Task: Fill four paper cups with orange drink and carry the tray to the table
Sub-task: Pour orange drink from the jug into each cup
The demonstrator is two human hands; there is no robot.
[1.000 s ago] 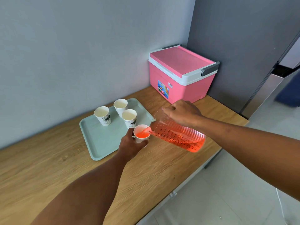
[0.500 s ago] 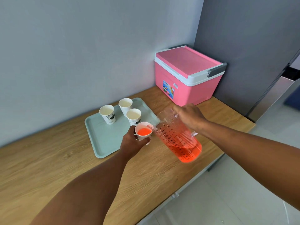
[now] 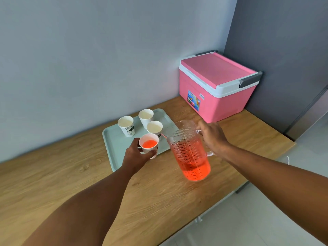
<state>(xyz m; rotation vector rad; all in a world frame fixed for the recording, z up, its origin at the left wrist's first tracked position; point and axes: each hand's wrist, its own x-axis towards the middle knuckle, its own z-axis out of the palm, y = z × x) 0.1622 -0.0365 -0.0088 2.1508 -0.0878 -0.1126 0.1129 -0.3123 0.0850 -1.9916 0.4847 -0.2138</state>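
Our left hand [image 3: 134, 155] curls around a paper cup [image 3: 148, 145] of orange drink over the near right corner of the pale green tray [image 3: 113, 148]. Our right hand [image 3: 211, 135] grips the measuring jug [image 3: 189, 151] handle. The jug has swung upright from its pour, so one cup is filled; three empty cups [image 3: 126, 128] wait farther back on the tray.

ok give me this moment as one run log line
left hand holds filled white paper cup | right hand holds clear plastic pitcher upright | three white cups empty on pale green tray
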